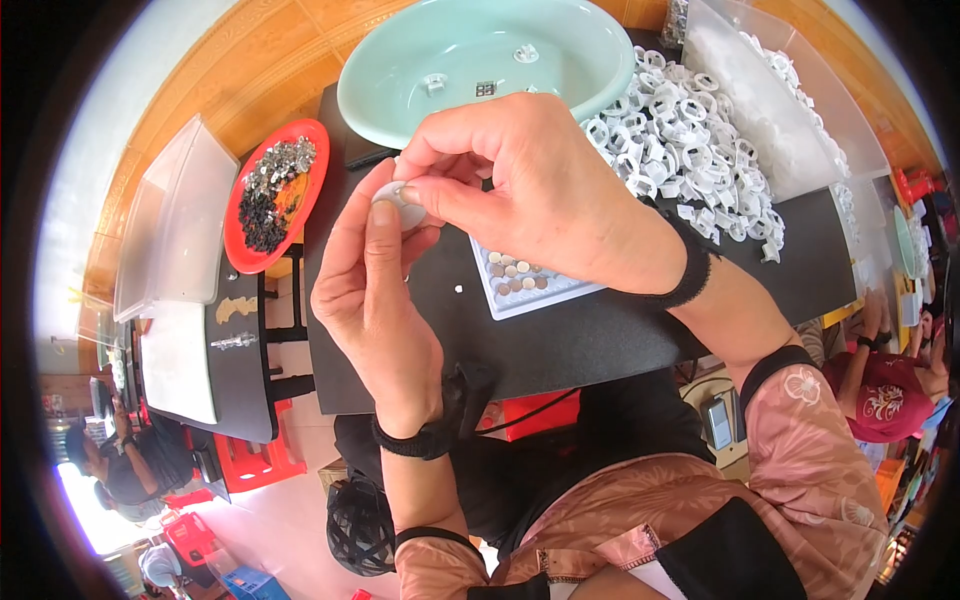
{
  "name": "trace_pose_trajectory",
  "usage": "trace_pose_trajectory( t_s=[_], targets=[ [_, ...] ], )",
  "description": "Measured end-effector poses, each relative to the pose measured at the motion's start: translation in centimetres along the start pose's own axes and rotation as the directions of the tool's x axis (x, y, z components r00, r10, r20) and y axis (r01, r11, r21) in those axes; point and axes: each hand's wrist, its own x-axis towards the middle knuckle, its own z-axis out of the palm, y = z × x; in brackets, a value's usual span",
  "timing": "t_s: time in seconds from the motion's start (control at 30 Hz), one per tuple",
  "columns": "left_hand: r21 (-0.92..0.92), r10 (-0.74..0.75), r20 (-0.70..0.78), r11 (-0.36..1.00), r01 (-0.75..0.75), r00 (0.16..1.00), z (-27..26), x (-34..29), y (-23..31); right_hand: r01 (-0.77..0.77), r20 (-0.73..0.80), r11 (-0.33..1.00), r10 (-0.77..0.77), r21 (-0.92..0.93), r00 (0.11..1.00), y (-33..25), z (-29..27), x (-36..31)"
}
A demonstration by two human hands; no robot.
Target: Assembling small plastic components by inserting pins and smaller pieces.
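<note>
Above the black table (600,335), a small white round plastic part (398,210) is pinched between my two hands. My left hand (375,300) grips it from below, thumb against its face and fingers behind. From the right, my right hand (545,175) presses its thumb on the part's upper edge, with its fingers curled; whether they hold a second small piece is hidden. Partly behind my right wrist lies a pale tray (508,308) with small round discs (510,270) in rows. A tiny white piece (459,289) rests on the table beside the tray.
A pale green basin (360,85) with a few small parts stands at the back. A heap of white ring-shaped parts (680,135) spills from a clear bin (800,125) at right. At left are a red plate (318,150) of small metal and black pieces, and another clear box (170,230).
</note>
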Motion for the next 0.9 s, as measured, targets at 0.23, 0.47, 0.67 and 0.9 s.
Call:
trace_pose_trajectory(
  t_s=[0.23,0.47,0.67,0.9],
  targets=[
    [0.009,0.038,0.014,0.999,-0.038,0.999,0.1,0.0,0.4,-0.059,-0.007,0.991,0.061,0.118,0.998,0.2,0.0,0.1],
    [-0.132,-0.105,0.04,0.985,0.11,0.994,0.2,0.4,0.4,-0.073,-0.052,0.976,0.085,0.203,0.995,1.2,0.4,0.4],
    [-0.072,-0.099,0.089,0.992,0.106,0.991,-0.2,0.2,0.1,-0.048,-0.054,0.995,0.053,0.083,0.997,1.3,0.3,0.4],
    [-0.246,-0.124,0.142,0.957,0.156,0.982,0.1,0.5,0.1,-0.21,0.015,0.936,0.215,0.283,0.977,1.4,-0.5,0.7]
  ],
)
